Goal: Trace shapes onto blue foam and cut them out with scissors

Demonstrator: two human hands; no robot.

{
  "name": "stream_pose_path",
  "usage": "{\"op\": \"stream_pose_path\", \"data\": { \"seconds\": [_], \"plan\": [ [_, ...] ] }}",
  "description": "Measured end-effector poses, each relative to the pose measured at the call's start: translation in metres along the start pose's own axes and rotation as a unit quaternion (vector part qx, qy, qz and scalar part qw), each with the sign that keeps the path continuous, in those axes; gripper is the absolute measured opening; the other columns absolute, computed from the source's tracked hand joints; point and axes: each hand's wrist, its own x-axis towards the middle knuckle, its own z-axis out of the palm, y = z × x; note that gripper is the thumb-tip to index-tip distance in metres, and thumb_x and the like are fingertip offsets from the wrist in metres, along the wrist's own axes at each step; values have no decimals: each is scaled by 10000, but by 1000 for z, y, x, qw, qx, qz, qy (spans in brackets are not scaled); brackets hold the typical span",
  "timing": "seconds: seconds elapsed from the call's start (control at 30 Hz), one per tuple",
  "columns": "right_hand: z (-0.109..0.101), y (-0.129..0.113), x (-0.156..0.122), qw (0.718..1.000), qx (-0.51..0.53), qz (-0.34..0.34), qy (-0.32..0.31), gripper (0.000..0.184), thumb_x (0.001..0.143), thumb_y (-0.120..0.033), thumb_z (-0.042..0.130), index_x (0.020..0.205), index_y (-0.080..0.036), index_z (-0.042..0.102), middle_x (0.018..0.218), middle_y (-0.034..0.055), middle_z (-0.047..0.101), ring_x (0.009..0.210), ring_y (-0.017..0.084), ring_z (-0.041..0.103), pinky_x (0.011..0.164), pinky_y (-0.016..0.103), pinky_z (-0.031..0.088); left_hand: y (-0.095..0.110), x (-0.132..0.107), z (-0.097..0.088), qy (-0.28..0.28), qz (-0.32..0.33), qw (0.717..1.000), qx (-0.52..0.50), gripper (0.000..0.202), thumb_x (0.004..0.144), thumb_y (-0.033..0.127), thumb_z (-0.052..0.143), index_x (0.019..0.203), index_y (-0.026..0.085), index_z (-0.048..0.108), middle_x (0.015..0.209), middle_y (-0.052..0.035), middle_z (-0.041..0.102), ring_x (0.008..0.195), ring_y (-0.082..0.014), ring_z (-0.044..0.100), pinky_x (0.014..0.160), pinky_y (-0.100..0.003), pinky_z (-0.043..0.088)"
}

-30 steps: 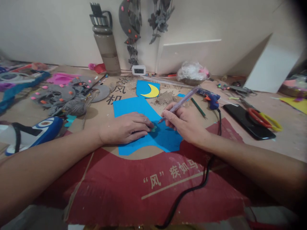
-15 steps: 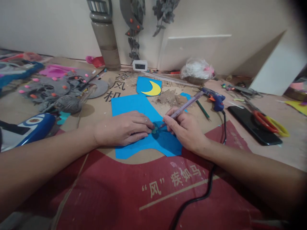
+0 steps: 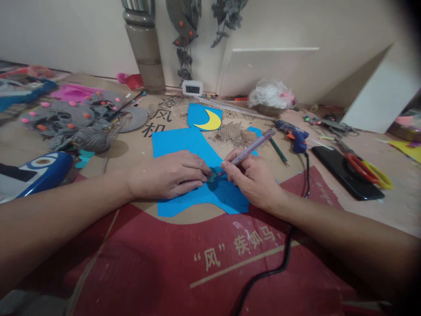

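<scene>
A cut blue sheet lies flat on the cardboard in front of me. My left hand rests on it, palm down with fingers stretched out. Its fingertips press a small teal-green piece against the sheet; part of that piece is hidden under them. In my right hand is a pale purple pen, its tip down on the blue sheet beside the small piece. Behind the sheet, a yellow crescent lies on another blue piece.
To the right lie a blue glue gun with a black cord, a green pencil, a black phone and scissors. Grey felt shapes and yarn spread at left. A small clock and a bottle stand behind.
The pen's upper end has tilted slightly lower and toward me, while its tip stays beside the small green piece. My left hand holds its place; the view has shifted slightly.
</scene>
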Motion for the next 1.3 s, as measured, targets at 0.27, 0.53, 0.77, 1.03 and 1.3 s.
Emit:
{"op": "stream_pose_path", "data": {
  "seconds": [0.27, 0.53, 0.77, 1.03, 1.3],
  "plan": [
    [1, -1, 0, 1000, -9, 0, -3, 454, 998, -516, 510, 672, -202, 533, 712, 17, 579, 612, 131, 539, 598, 295, 400, -1, -1, 0, 5, 18, 1000, 15, 244, 999, 243, 533, 1119, 178, 735, 1150, -115, 759, 1074, -239, 690, 968, -384, 536],
    [1, 1, -1, 999, -29, -15, -1, 406, 1005, -449, 517, 692, -190, 534, 697, 6, 579, 595, 121, 541, 601, 287, 398, -1, 0, 1, 14, 33, 999, 25, 229, 994, 223, 543, 1113, 151, 725, 1139, -126, 758, 1063, -238, 692, 942, -375, 544],
    [1, 0, 1, 999, -26, -22, -2, 382, 1001, -412, 527, 693, -187, 543, 692, 2, 573, 603, 125, 547, 611, 293, 398, -1, 0, 0, 10, 31, 999, 28, 233, 998, 224, 538, 1113, 146, 724, 1142, -127, 756, 1061, -239, 688, 943, -383, 544],
    [2, 1, 1, 999, -23, -29, -3, 367, 1000, -400, 536, 705, -184, 547, 690, 1, 576, 598, 123, 551, 604, 292, 389, -1, 0, 0, 9, 25, 999, 21, 229, 993, 220, 544, 1108, 162, 733, 1133, -124, 760, 1059, -237, 689, 942, -386, 545],
    [2, 0, 2, 999, -12, -39, -10, 325, 999, -346, 546, 718, -181, 549, 699, -4, 576, 612, 116, 545, 622, 288, 396, -1, -1, 1, 9, 26, 999, 25, 228, 992, 207, 544, 1108, 139, 729, 1139, -130, 756, 1067, -240, 684, 950, -383, 542]
  ]
}}
